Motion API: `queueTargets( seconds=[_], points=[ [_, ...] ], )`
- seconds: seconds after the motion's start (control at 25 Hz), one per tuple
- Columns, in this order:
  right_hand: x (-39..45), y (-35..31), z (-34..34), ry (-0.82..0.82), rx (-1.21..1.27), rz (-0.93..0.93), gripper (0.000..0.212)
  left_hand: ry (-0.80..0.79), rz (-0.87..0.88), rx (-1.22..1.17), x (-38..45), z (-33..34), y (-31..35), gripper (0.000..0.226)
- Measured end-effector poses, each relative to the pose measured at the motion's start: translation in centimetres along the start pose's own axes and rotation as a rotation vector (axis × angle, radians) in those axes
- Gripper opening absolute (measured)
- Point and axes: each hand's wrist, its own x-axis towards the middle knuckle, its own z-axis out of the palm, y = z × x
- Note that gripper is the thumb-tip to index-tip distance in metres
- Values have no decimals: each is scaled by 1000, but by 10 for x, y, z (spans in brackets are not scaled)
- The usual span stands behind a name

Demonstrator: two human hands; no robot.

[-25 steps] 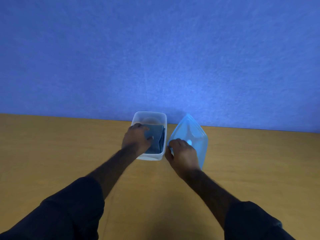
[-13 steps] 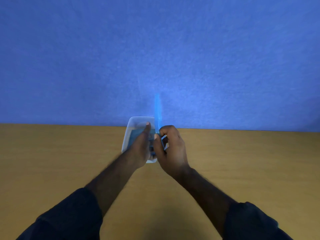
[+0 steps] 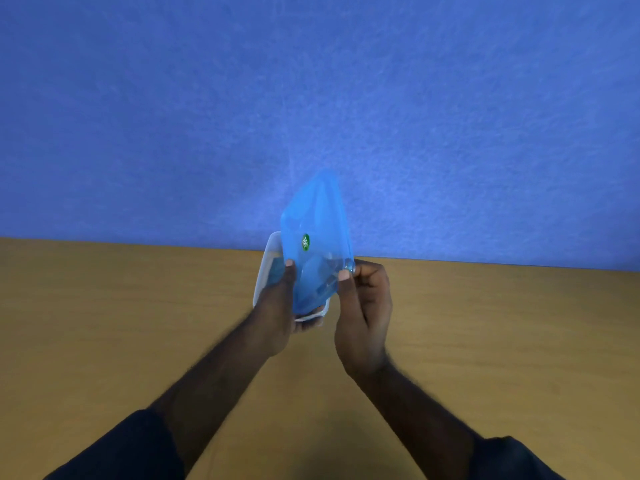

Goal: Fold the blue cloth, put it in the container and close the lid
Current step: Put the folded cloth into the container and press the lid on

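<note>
A translucent blue lid (image 3: 317, 233) with a small green sticker is held tilted, its far end raised, above a clear plastic container (image 3: 268, 258) that stands on the wooden table. My right hand (image 3: 363, 306) pinches the lid's near right edge. My left hand (image 3: 277, 306) grips the lid's left edge, thumb on top, and covers the container's near left part. The folded blue cloth (image 3: 275, 273) lies inside the container, mostly hidden by the lid and my left hand.
The wooden table (image 3: 104, 323) stretches wide to both sides of the container. A blue wall (image 3: 311, 98) rises directly behind the table's far edge. Dark sleeves cover both forearms near the bottom of the view.
My right hand lifted the lid from the table at the right and brought it over the container. My left hand left the cloth and took the lid's left edge.
</note>
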Motion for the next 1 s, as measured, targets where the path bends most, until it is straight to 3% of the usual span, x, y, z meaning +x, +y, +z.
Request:
queueTargets(
  seconds=[0.08, 0.16, 0.2, 0.28, 0.44, 0.6, 0.76, 1.0],
  points=[
    [3, 7, -3, 35, 105, 180, 5, 57, 122, -22, 7, -8, 4, 45],
    [8, 18, -10, 44, 166, 400, 3, 216, 347, 150, 17, -21, 6, 41],
    [11, 25, -13, 56, 141, 501, 2, 285, 450, 257, 23, -30, 6, 39],
    [15, 42, -15, 65, -42, 624, 22, 353, 549, 461, 36, -45, 2, 35],
    [21, 79, -8, -130, -659, 523, 53, 470, 561, 764, 64, -65, -13, 34],
    [19, 102, -1, -220, -964, 438, 61, 471, 561, 890, 81, -69, -22, 35],
    [15, 113, 2, -242, -1126, 441, 50, 390, 511, 925, 94, -67, -27, 43],
    [30, 125, 1, -258, -1117, 518, 50, 370, 472, 954, 105, -58, -21, 60]
  ],
)
